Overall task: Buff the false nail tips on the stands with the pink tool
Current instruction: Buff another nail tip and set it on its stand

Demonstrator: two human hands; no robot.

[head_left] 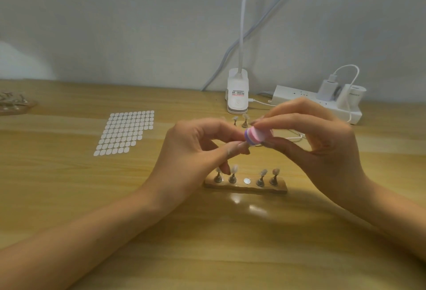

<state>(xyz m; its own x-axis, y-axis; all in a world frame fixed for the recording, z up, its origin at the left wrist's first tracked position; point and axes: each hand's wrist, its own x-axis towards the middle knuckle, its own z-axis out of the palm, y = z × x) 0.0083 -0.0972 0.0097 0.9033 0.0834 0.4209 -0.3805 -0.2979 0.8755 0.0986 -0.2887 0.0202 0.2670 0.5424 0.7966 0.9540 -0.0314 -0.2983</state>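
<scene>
Left of the wooden base (pixel 245 187) and further back, a sheet of white oval stickers (pixel 124 132) lies flat on the counter (pixel 207 243). Above the base's left end hovers the left hand (pixel 196 151), its thumb and forefinger drawn narrow at the left end of the pink tool (pixel 253 137). Whether anything sits between those fingers (pixel 227 128) is too blurred to tell. The tool is a short pink and purple block held in the air above the middle of the base, with its long axis running roughly left to right and dipping slightly to the left. The right hand (pixel 322 137), up and to the right of the base, pinches it from above and below. That makes the right hand the working one, and the coming stroke probably depends on the tool's left end meeting whatever the left fingertips present. On the base itself, four nail tips (pixel 234 169) stand upright on their small stands, two on either side of a bare metal disc (pixel 247 181) in the middle. Two more loose stands (pixel 245 120) sit behind the base. Further behind it, towards the pale wall (pixel 115 24), are a white clip lamp (pixel 237 96) and, to the right, a power strip (pixel 322 107) with plugs.
</scene>
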